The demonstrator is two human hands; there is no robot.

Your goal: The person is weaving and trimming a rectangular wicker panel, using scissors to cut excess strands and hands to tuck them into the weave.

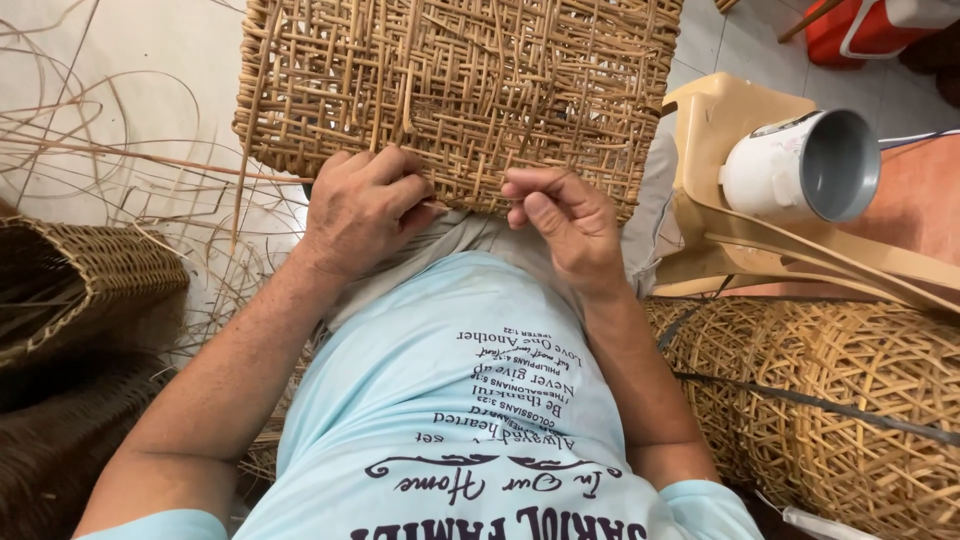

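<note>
A flat woven rattan panel (460, 90) rests on my lap, its near edge toward me. My left hand (362, 208) grips that near edge, fingers curled over the weave. My right hand (562, 220) sits beside it at the same edge, thumb and fingers pinched on a thin rattan strand. The two hands are a short gap apart. Loose strand ends stick out of the panel's weave.
Loose rattan strips (110, 150) lie spread over the floor at left. A dark woven basket (75, 290) stands at lower left, light woven baskets (840, 390) at lower right. A tan plastic chair (730, 130) at right carries a white cup (800, 165). A red container (860, 28) sits far right.
</note>
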